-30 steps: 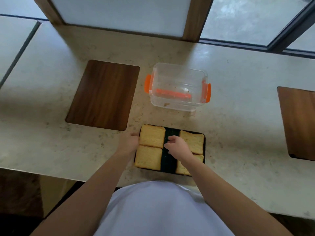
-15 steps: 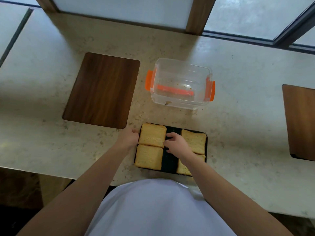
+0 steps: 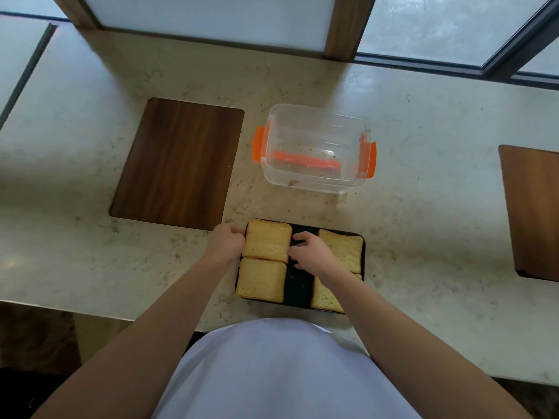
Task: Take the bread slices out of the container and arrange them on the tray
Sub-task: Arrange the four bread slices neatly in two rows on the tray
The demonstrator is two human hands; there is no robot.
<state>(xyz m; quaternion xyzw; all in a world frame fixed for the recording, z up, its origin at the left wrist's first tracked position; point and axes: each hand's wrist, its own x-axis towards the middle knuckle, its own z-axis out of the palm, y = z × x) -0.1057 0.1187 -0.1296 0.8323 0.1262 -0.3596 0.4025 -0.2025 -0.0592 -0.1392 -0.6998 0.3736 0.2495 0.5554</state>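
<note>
Bread slice [image 3: 266, 239] at tray [image 3: 298, 282] back-left sits between both hands: left hand [image 3: 226, 244] curled at its outer edge, right hand [image 3: 310, 251] fingers pinching its inner edge.

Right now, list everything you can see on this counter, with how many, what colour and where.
bread slices: four, golden brown, in two columns on the tray
tray: one, black, near counter edge
container: one, clear with orange clips, behind the tray, only crumbs inside
counter: one, beige speckled stone
wooden panels: two, dark brown, left and far right
left hand: at the tray's left edge
right hand: over the tray's middle, touching the far left slice
</note>
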